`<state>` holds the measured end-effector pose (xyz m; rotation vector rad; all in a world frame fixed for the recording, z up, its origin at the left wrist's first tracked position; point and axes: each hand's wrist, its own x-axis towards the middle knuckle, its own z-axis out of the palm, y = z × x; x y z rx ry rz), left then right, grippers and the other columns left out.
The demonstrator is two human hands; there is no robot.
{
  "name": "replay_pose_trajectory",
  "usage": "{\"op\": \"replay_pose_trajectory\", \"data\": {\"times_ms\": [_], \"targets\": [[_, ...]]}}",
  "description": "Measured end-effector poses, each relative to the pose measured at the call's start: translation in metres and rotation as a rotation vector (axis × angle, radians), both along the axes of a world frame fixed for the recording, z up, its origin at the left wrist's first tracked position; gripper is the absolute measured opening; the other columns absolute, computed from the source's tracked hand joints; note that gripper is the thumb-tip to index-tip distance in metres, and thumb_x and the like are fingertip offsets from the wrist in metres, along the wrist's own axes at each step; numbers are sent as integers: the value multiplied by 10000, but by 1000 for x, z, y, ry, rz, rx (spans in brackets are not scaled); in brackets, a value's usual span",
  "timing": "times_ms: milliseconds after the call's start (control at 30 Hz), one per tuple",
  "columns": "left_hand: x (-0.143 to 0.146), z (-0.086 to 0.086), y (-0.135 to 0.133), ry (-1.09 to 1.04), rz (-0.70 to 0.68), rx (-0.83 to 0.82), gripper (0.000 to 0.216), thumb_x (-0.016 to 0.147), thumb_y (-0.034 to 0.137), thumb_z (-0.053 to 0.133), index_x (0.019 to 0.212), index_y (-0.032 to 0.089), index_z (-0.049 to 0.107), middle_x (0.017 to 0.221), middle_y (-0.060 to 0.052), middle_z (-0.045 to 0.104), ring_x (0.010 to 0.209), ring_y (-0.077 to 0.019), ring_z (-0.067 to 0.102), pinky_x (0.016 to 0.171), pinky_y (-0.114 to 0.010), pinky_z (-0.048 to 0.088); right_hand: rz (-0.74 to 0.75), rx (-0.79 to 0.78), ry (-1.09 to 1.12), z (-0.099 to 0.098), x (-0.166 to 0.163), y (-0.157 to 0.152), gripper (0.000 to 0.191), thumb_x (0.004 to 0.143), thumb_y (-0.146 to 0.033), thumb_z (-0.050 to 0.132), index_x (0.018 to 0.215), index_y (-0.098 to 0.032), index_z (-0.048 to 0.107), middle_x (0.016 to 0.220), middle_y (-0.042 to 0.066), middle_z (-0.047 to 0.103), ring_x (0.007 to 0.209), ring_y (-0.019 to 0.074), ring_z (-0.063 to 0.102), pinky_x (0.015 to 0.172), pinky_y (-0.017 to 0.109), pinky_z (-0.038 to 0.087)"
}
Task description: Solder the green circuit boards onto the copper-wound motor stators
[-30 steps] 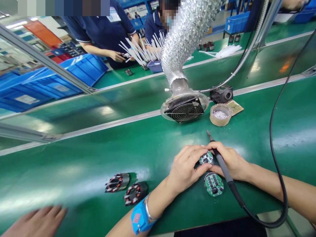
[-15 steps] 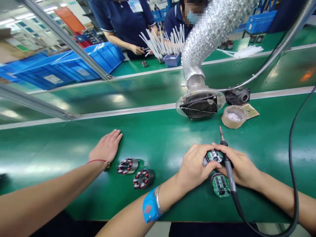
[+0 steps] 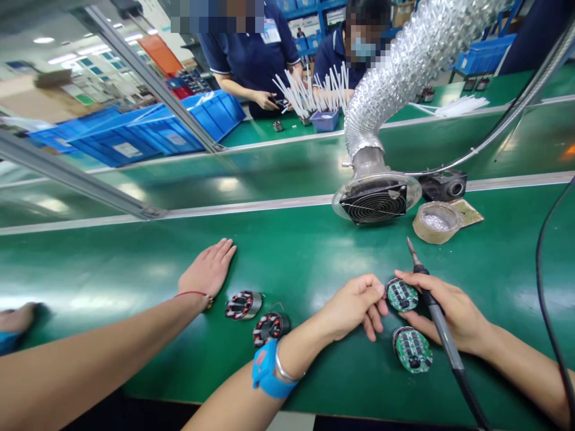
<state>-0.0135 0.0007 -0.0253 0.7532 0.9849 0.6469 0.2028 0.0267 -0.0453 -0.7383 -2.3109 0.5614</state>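
My right hand is closed round a black soldering iron; its tip points up and away, clear of the work. That hand's forefinger rests along the top of a round green circuit board. My left hand, with a blue wrist strap, is loosely curled, its thumb and forefinger pinching the board's left edge. A second round board lies on the green belt just below.
A co-worker's hand with a red string bracelet lies flat beside two wound motor stators. Behind stand a fume fan on a foil duct and a tape roll holding solder. People work opposite by blue bins.
My left hand has drawn back from over the board to its left edge, so the board's face now shows. The co-worker's hand came in from the left and lies by the stators.
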Motion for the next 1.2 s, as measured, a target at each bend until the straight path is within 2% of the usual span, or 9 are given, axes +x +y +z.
{"op": "replay_pose_trajectory", "data": {"times_ms": [233,367,533,633,767,867,967,1100,1200], "targets": [[1,0,-7,323,-48,329,381,926,548,427,836,179,451,601,48,537,404,-59,517,364,-128,398,-41,-39,5,4,1,-2,508,875,-255,626,1331,-196,409,1238,109,634,1085,199,648,924,299,553],[3,-2,-9,306,1,392,308,942,507,416,945,199,424,741,36,565,398,-52,519,345,-135,381,-63,-42,17,7,0,-1,494,876,-256,619,1322,-203,413,1223,106,638,1054,199,661,887,290,563],[0,-2,-13,354,-16,552,230,960,411,428,1005,186,439,748,16,574,453,-60,532,413,-153,429,-88,-132,44,9,1,-2,514,852,-291,648,1308,-231,417,1221,86,639,987,200,686,809,278,581],[-5,-1,-12,526,-34,832,144,938,285,488,1024,170,495,797,-21,611,542,-82,576,504,-187,482,-110,-201,68,12,1,-3,523,819,-295,673,1284,-252,439,1185,64,660,923,199,701,766,275,589],[-8,-2,-8,767,21,1263,111,954,198,451,958,162,555,774,-36,643,595,-103,593,564,-211,482,-142,-268,82,16,0,-4,541,753,-291,722,1240,-259,490,1072,41,706,809,204,713,714,281,597],[-8,-1,-6,884,21,1481,112,953,189,454,954,167,565,742,-30,647,627,-117,605,568,-214,472,-99,-298,97,16,0,-5,529,765,-289,714,1235,-256,475,1098,45,699,750,180,708,701,272,592],[-8,1,-5,964,-1,1635,115,931,141,449,943,174,558,749,-28,652,632,-120,595,569,-221,456,-46,-282,127,16,0,-6,526,781,-277,705,1242,-254,452,1170,59,670,840,180,710,751,263,585],[-5,6,-8,1065,-2,1672,119,897,116,432,877,173,534,663,-16,572,548,-130,498,510,-251,375,-30,-210,162,15,-1,-6,526,784,-264,708,1245,-245,453,1177,66,661,988,191,686,848,263,567],[3,8,-13,977,52,1393,140,910,151,401,809,180,494,657,-10,515,565,-127,464,520,-249,346,-12,-120,183,13,-3,-4,523,799,-254,691,1256,-220,439,1192,95,658,1042,196,672,898,274,556]]}}
